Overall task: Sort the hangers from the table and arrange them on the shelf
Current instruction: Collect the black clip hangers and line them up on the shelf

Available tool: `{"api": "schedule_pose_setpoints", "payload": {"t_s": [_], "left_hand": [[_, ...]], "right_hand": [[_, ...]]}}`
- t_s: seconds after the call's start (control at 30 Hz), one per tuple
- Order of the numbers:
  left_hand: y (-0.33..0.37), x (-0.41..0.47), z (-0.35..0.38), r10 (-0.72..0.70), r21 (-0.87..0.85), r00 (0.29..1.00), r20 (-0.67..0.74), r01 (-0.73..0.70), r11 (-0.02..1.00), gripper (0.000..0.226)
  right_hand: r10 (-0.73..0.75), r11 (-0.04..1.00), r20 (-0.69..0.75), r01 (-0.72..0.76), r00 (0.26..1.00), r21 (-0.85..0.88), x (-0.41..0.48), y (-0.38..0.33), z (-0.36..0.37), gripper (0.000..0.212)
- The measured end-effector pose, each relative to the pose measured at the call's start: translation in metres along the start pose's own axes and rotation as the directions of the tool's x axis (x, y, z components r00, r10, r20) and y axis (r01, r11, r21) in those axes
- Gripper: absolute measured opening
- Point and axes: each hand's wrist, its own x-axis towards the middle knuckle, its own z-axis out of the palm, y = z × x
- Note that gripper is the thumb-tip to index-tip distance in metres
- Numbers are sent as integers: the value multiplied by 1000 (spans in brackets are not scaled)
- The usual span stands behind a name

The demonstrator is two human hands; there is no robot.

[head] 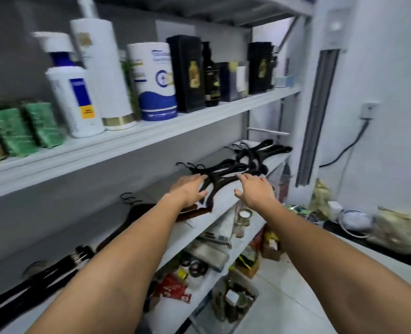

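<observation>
Black hangers (pixel 220 175) lie piled on the middle shelf (pixel 226 201), near its front edge, with bare shelf to their right. Left hand (pixel 187 189) rests spread on them; right hand (pixel 255 189) hovers open, fingers touching the pile.

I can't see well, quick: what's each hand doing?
Left hand: open, resting on the black hangers.
Right hand: open, holding nothing.

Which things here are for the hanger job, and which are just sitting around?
For the job:
black hangers under both hands
far hangers
brown hangers
middle shelf
left hand
right hand

Just sitting around:
white bottles
black boxes
green packs
jar
</observation>
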Motion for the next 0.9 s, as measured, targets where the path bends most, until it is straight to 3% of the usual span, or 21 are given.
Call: {"api": "schedule_pose_setpoints", "payload": {"t_s": [0.27,0.5,0.77,0.9], "left_hand": [[160,108,8,281,85,959,-23,-279,957,62],[322,171,42,528,130,849,-14,-522,843,62],[487,185,93,696,136,702,150,-712,689,63],[588,174,121,818,122,540,198,-842,526,63]], "right_hand": [[233,972,-74,-233,970,-1,-15,176,-20,58],[469,879,-80,-474,880,-52,-86,321,-20,56],[729,683,-45,-730,683,-20,-199,432,-5,58],[854,521,0,-854,521,15,-261,473,1,60]]}}
